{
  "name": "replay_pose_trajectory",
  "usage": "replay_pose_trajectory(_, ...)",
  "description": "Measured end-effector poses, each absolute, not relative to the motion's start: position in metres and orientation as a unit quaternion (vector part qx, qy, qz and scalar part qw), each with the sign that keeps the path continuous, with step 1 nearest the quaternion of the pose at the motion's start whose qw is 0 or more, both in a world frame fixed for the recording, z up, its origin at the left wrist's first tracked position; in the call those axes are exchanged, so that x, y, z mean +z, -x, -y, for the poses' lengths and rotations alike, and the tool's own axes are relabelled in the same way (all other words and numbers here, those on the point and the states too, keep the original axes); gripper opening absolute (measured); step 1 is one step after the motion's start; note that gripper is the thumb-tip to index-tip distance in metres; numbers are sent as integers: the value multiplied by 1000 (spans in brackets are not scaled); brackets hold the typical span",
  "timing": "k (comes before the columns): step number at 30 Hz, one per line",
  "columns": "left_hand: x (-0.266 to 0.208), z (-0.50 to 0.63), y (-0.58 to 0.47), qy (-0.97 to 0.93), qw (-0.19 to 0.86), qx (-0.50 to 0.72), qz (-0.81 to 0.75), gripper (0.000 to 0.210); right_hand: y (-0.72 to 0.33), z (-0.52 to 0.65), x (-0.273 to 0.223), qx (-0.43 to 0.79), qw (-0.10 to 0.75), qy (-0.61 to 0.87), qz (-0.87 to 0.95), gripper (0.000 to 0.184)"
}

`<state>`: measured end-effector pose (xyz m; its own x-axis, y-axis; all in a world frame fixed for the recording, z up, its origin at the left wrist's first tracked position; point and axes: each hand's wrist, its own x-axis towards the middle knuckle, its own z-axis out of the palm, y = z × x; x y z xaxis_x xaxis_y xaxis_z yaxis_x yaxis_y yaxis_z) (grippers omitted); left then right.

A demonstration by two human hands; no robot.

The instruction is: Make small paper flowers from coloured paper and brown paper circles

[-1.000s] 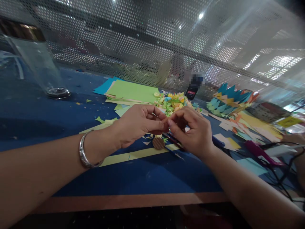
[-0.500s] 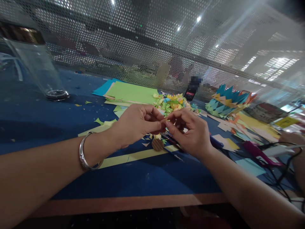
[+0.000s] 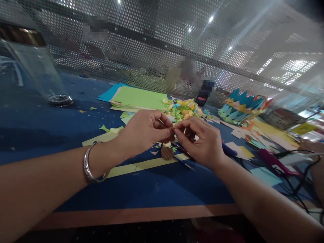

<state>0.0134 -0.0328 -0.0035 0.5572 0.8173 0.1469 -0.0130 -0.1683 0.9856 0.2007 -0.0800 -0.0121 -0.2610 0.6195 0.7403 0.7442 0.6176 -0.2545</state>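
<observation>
My left hand (image 3: 146, 131), with a silver bangle (image 3: 87, 165) on its wrist, is closed in a pinch over the table. Facing it, my right hand (image 3: 202, 138) pinches too, and the fingertips of both hands meet. Whatever sits between the fingertips is too small or hidden to make out. Below them lie a round brown striped disc (image 3: 167, 153), a long pale yellow paper strip (image 3: 144, 167) and a thin blue stick-like tool (image 3: 186, 163). Just behind the hands rises a heap of small folded paper pieces (image 3: 184, 109) in yellow, green, orange and blue.
A stack of coloured paper (image 3: 144, 98) lies behind the left hand. At far left stands a glass bottle (image 3: 43, 67). On the right are a zigzag paper ring (image 3: 243, 106), a phone (image 3: 201, 98), a magenta device (image 3: 274, 163) with cables, and paper scraps. Perforated metal (image 3: 113, 50) borders the back.
Both hands keep almost the same place, fingertips still together. The fingers have shifted only slightly, and the objects on the table stay where they were.
</observation>
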Motion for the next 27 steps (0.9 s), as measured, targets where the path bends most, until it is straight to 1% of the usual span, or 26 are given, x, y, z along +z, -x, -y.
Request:
replay_pose_trajectory(6,-7,30,-12,-704,544,341,-303,17,-201,80,-13,-29,433,444,784,5)
replay_pose_trajectory(15,-6,26,-9,-753,504,306,-292,18,-203,79,-13,67,440,453,773,7)
replay_pose_trajectory(20,-2,24,-7,-767,493,307,-272,13,-202,79,-9,150,457,445,755,10)
replay_pose_trajectory(27,-3,20,-7,-779,494,305,-237,14,-201,79,-4,265,460,436,727,8)
